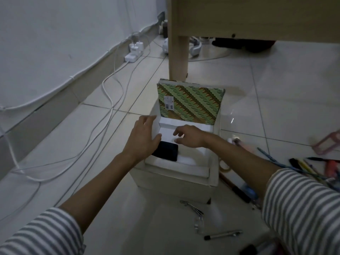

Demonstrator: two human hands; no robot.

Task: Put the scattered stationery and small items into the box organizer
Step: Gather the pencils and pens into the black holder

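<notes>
The white box organizer (176, 178) stands on the tiled floor in front of me. A green patterned book (191, 103) stands upright at its back. A flat black item (168, 150) lies inside at the front left. My left hand (142, 138) straddles the box's left wall, thumb inside and fingers outside. My right hand (189, 135) hovers over the middle of the box, fingers bent down, tips touching the white inside; nothing shows in it. Pens and pencils (303, 168) lie scattered on the right. A silver pen (222, 235) and a metal clip (193, 208) lie in front.
A wooden table leg (178, 57) rises just behind the box. White cables (110, 107) run along the floor on the left to a power strip (133, 52) by the wall. A pink frame (327, 144) lies far right and a tape roll (225, 167) beside the box.
</notes>
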